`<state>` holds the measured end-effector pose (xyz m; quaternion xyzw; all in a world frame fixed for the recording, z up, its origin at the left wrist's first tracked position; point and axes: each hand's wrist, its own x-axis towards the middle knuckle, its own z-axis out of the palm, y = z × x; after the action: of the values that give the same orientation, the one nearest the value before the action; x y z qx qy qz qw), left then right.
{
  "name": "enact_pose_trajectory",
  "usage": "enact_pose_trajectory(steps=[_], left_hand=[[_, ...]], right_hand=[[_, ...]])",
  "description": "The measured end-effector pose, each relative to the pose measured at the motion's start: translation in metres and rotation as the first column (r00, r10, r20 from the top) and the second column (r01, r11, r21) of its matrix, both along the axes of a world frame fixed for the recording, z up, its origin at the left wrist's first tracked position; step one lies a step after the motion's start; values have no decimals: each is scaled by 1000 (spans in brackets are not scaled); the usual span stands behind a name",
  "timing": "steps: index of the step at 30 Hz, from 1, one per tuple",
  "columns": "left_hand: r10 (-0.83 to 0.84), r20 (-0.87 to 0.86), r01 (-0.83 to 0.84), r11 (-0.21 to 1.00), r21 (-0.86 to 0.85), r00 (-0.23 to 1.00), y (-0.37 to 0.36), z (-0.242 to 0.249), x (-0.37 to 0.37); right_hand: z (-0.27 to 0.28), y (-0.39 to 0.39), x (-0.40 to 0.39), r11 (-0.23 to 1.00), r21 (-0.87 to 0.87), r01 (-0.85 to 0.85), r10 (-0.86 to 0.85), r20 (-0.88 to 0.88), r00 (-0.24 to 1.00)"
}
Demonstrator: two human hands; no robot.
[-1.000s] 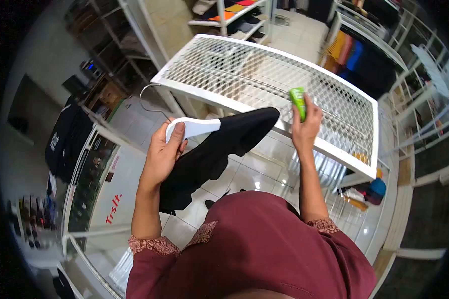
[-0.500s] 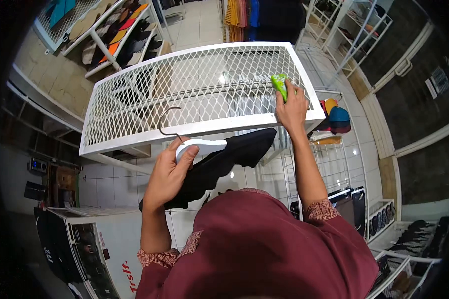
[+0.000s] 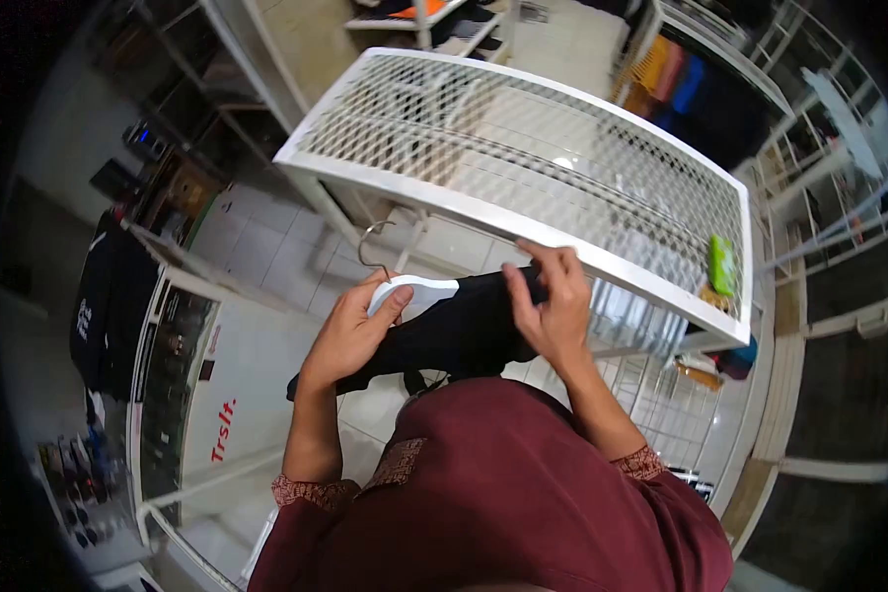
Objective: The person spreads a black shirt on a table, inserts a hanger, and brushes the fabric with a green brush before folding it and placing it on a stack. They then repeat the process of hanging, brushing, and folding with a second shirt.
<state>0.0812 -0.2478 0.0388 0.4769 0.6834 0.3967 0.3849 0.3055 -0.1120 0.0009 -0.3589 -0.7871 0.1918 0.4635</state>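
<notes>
My left hand is closed around the white shoulder of a clothes hanger, whose bent metal hook sticks up above my fingers. A black garment hangs from the hanger in front of my body, its lower folds close to my shirt. Over the garment's right end, my right hand has thumb and fingers apart, fingertips close to the front edge of a white mesh-topped rack. A bright green packet lies on the mesh near the rack's right corner.
Clear plastic-wrapped items hang beneath the rack. A white cabinet with red lettering stands at left, black clothing beside it. Wire shelving is at the far right, and coloured clothes hang at the back.
My right hand has let go of the green packet, leaving it on the mesh, and moved back to the black garment. The view has turned; my left hand still holds the hanger.
</notes>
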Motion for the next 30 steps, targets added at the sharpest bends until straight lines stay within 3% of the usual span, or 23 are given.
enact_pose_trajectory(steps=[2,4,5,7,9,12,13,15,16,17,19,20,21,23,24,25,27,29,30], left_hand=[[56,27,-56,998,-11,998,-13,-18,-23],[74,98,-74,997,-2,992,-18,-55,-49],[93,106,-92,996,-11,990,-18,-76,-60],[140,345,-136,990,-36,928,-9,-115,-79],[210,374,-206,977,-51,903,9,-156,-93],[322,449,-344,938,-35,833,42,-204,-109],[317,453,-340,940,-32,833,50,-215,-117],[336,534,-383,923,-25,776,68,-227,-132],[329,558,-383,924,-21,762,74,-231,-139],[322,564,-378,926,-19,761,81,-234,-143],[291,523,-387,918,82,801,93,-246,-152],[281,286,-329,935,135,916,98,-251,-159],[277,289,-325,936,136,916,98,-255,-164],[360,-182,-306,914,268,915,94,-259,-173],[339,-70,-319,924,211,938,86,-252,-175],[350,-18,-344,927,149,936,79,-261,-178],[345,37,-347,935,69,938,62,-278,-182],[358,-31,-354,931,85,933,49,-288,-181],[415,-17,-405,897,179,910,47,-291,-178]], right_hand=[[-7,-21,-33,961,-164,-224,228,4,974],[-29,-32,-64,818,-430,-381,445,54,894],[-46,-37,-81,712,-567,-414,543,71,837],[-78,-50,-114,483,-772,-412,677,31,736],[-118,-64,-147,244,-906,-346,765,-39,642],[-149,-91,-180,107,-946,-306,715,-141,685],[-164,-98,-187,113,-946,-303,713,-135,688],[-189,-102,-201,106,-956,-273,457,-197,867],[-195,-100,-205,12,-949,-316,369,-289,883],[-200,-96,-208,18,-950,-310,365,-283,887],[-200,-90,-215,105,-875,-473,310,-424,851],[-201,-83,-221,115,-894,-433,300,-384,873],[-207,-76,-227,120,-895,-429,298,-380,876],[-233,-59,-241,213,-891,-401,258,-344,903],[-245,-50,-249,269,-883,-384,243,-323,914],[-224,-44,-255,244,-874,-420,230,-369,901],[-233,-19,-270,304,-853,-425,285,-344,895],[-232,1,-287,401,-833,-380,303,-271,914],[-240,11,-296,426,-826,-368,267,-274,924]])
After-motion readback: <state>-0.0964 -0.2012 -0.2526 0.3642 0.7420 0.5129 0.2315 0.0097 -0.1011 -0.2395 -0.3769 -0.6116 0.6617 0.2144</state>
